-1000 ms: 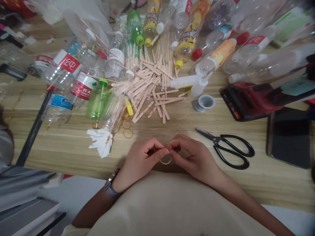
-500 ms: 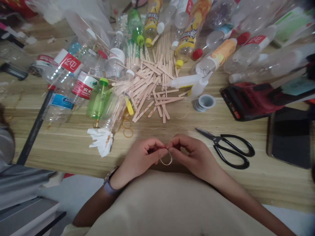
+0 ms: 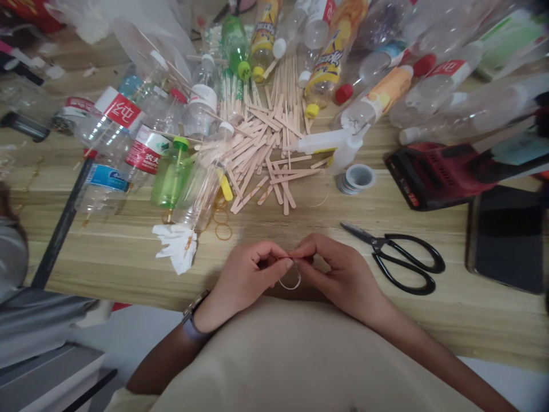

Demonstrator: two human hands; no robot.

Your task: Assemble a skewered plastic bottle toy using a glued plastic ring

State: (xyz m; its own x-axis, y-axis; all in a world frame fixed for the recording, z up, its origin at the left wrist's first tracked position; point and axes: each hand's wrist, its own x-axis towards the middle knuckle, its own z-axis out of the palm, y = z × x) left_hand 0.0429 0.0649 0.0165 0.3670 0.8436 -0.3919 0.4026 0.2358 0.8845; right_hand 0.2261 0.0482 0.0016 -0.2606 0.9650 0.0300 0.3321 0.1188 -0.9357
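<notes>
At the lower centre of the frame, the left hand and right hand meet fingertip to fingertip, both pinching a rubber band whose loop hangs below them (its upper part is hidden between the fingers). Black scissors lie just right of the right hand on the wooden table. Craft sticks fan out at upper centre among plastic bottles, many blurred or cut off at the top edge.
</notes>
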